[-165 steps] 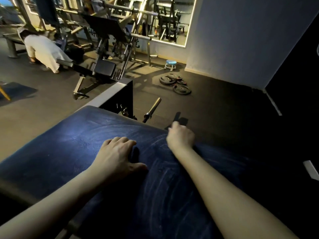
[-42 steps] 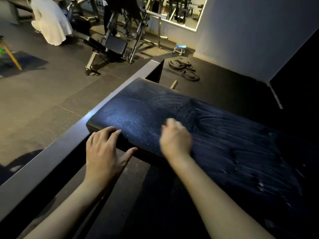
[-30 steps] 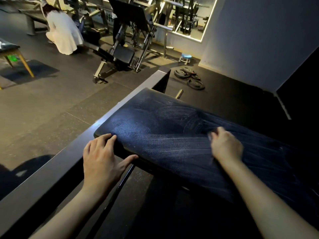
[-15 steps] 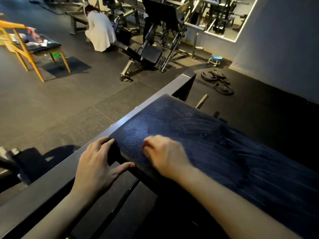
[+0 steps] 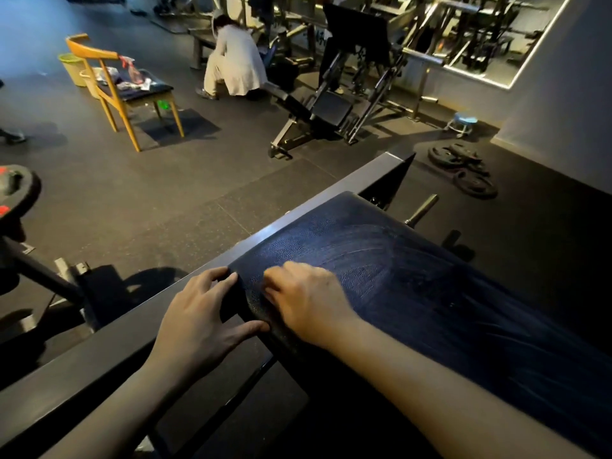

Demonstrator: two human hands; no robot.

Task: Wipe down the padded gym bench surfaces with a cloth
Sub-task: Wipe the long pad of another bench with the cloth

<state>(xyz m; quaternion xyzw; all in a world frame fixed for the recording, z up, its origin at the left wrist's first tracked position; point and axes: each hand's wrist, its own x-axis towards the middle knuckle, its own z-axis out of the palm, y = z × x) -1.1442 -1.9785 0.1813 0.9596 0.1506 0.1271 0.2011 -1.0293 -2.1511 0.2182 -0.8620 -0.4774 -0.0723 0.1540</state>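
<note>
Now, in the head view, the dark blue padded bench cushion [image 5: 430, 293] fills the lower right of the frame, streaked with wipe marks. Our right hand [image 5: 304, 303], mid-cushion a second ago, sits at its lower-left corner, fingers curled under; any cloth beneath is hidden. Our left hand [image 5: 202, 316] stays on the grey metal rail [image 5: 109, 359], fingers spread, fingertips touching the cushion's corner.

The left hand [image 5: 198, 321] lies on the frame bar [image 5: 318, 198] left of the padded bench [image 5: 414, 279], right hand [image 5: 306, 301] on its corner.
</note>
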